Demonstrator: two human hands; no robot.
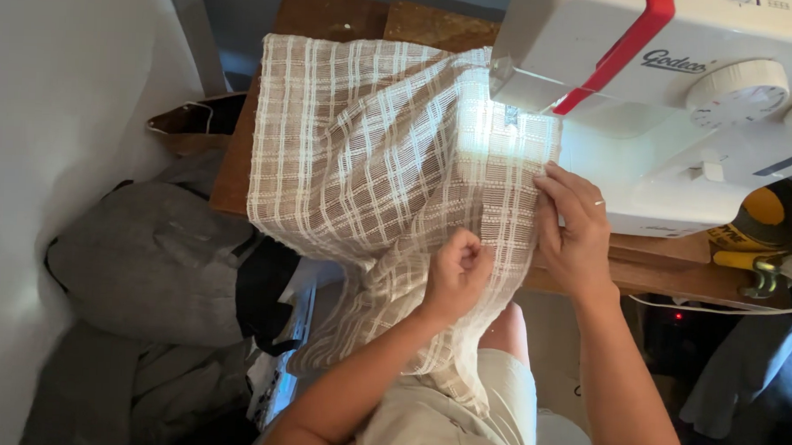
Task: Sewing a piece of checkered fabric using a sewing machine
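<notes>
A brown and white checked fabric [372,151] lies spread over the wooden table [333,14] and hangs down over my lap. My left hand [457,273] is closed on a fold of this fabric near the table's front edge. My right hand [574,229] rests flat on the fabric's right edge, fingers pressing it down just in front of the white sewing machine [681,101]. The machine's lamp lights the cloth under the needle area [511,115].
A grey bag or bundle of cloth [149,258] lies on the floor at the left, next to a white wall [49,105]. Yellow-handled scissors [750,259] and a yellow object [760,213] sit on the table right of the machine. A cable [718,306] runs below the table edge.
</notes>
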